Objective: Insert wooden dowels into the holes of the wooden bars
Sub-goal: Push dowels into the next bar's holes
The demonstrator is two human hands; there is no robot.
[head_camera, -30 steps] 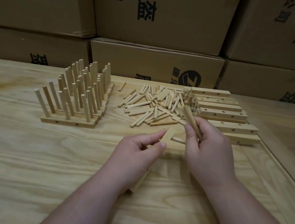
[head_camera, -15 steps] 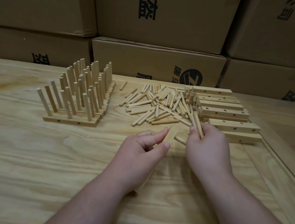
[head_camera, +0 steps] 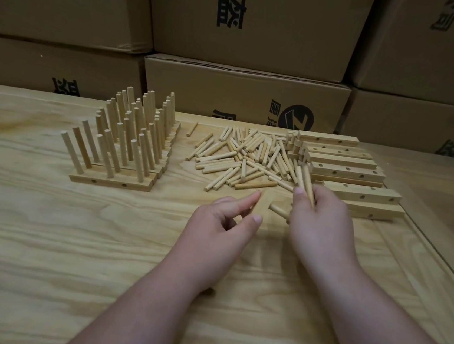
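My left hand [head_camera: 218, 236] grips a wooden bar [head_camera: 262, 204] that lies on the table, mostly hidden under my palm and fingers. My right hand [head_camera: 321, 225] holds a few dowels [head_camera: 305, 180] that stick up from my fingers. Another dowel [head_camera: 278, 210] points left from under that hand, beside the bar; whether it sits in a hole is hidden. A pile of loose dowels [head_camera: 247, 157] lies just beyond both hands. Empty bars [head_camera: 344, 171] with holes are stacked at the right.
Several bars filled with upright dowels [head_camera: 128, 138] stand in rows at the left. A single dowel [head_camera: 192, 128] lies apart behind the pile. Cardboard boxes [head_camera: 243, 94] wall off the back of the table. A raised table edge [head_camera: 437, 252] runs along the right.
My right hand has dropped a little toward the bar with its dowels. My left hand has stayed on the bar.
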